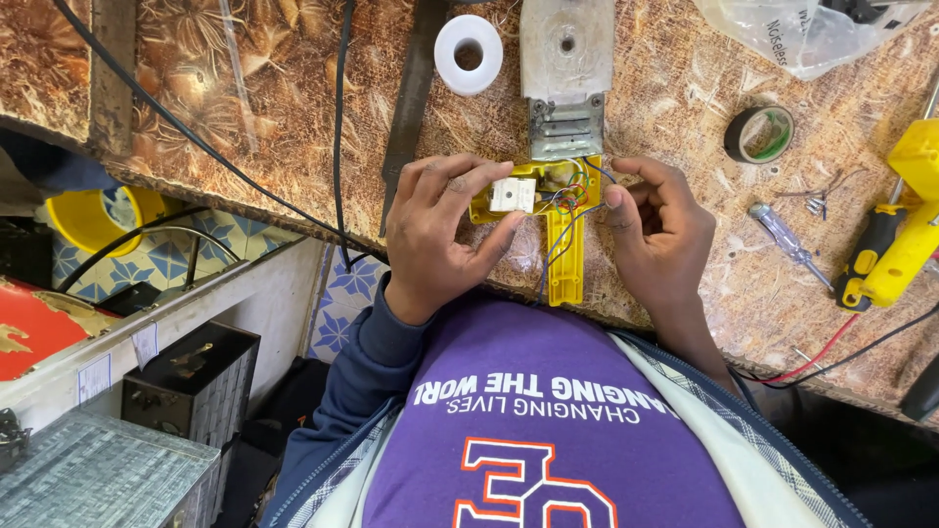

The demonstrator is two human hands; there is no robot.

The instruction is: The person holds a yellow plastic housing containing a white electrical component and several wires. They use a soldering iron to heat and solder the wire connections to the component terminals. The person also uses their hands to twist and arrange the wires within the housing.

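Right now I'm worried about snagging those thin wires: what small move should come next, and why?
Probably ease the right hand back a little, drawing the coloured wires clear, while the left hand pinches the white block against the yellow housing. The wires bunch beside that block.

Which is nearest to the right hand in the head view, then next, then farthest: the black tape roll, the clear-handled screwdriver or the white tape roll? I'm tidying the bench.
From the right hand:
1. Clear-handled screwdriver, just to its right.
2. Black tape roll, up and right.
3. White tape roll, far up-left.
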